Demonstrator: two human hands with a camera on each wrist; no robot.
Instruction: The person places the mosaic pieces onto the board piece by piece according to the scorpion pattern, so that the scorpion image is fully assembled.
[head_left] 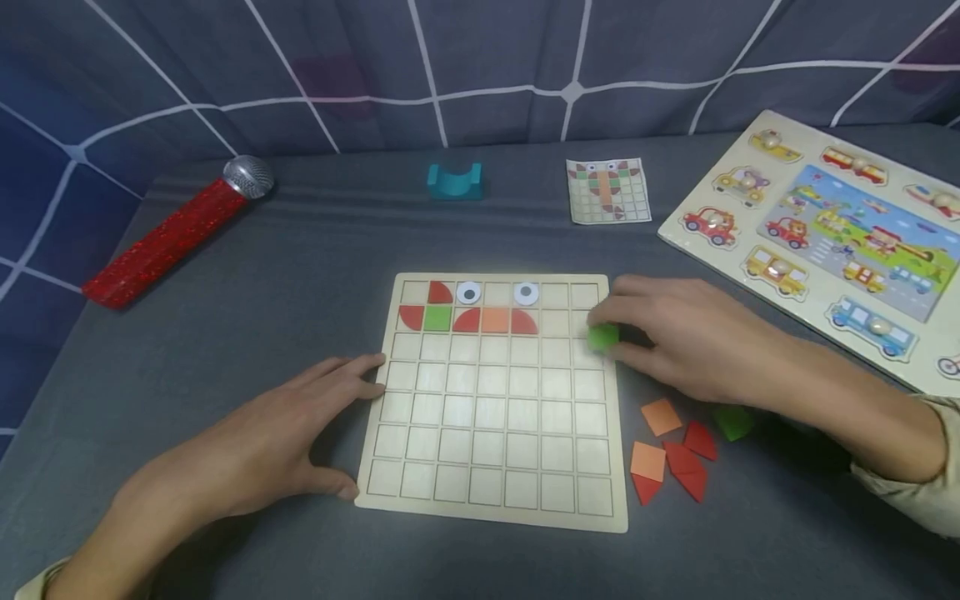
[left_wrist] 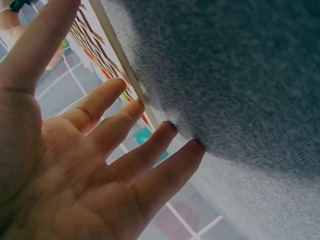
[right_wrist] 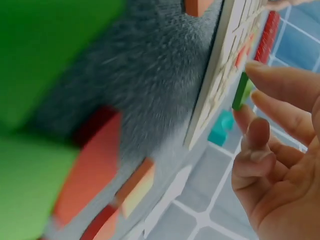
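A wooden grid board [head_left: 491,414] lies on the dark table. My left hand [head_left: 262,446] rests at its left side, fingers spread, with fingertips and thumb at the edge. Between thumb and fingers, my right hand [head_left: 686,337] pinches a green square tile [right_wrist: 241,91] over the board's right edge, near the upper rows. Set in the top two rows are red quarter-circle tiles [head_left: 411,317], two round eye tiles [head_left: 468,292], a green square [head_left: 437,317] and an orange square [head_left: 495,320].
Loose orange squares [head_left: 661,417], red pieces [head_left: 684,458] and another green piece [head_left: 732,422] lie right of the board. Behind it are a pattern card [head_left: 608,192] and a teal block [head_left: 455,183]. A red microphone [head_left: 176,235] lies left, a vehicle puzzle [head_left: 817,250] right.
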